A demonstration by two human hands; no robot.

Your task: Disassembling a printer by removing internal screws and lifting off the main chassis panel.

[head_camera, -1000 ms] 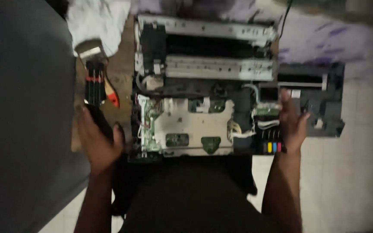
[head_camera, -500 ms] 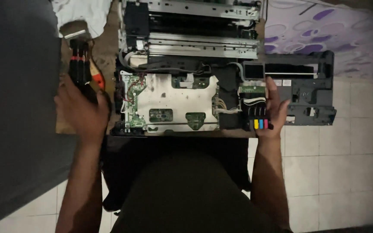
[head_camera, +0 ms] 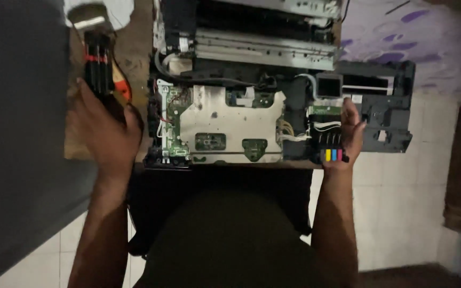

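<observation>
An opened printer chassis (head_camera: 230, 120) lies in front of me, its metal plate and green circuit board (head_camera: 167, 120) exposed. My left hand (head_camera: 105, 133) is shut on a black paintbrush (head_camera: 98, 66) with a red band, just left of the chassis. My right hand (head_camera: 348, 133) grips the black ink cartridge block (head_camera: 331, 144) with yellow, cyan and magenta tabs at the chassis' right front corner.
A black plastic printer cover (head_camera: 388, 114) lies to the right on the tiled floor. A white cloth (head_camera: 121, 10) sits at the top left, an orange-handled tool (head_camera: 124, 88) by the brush. A purple-patterned fabric (head_camera: 401, 32) is at the top right. A dark surface (head_camera: 17, 133) fills the left.
The view has shifted so the printer sits higher in frame. Both hands keep their holds; the left hand with the brush stays beside the chassis.
</observation>
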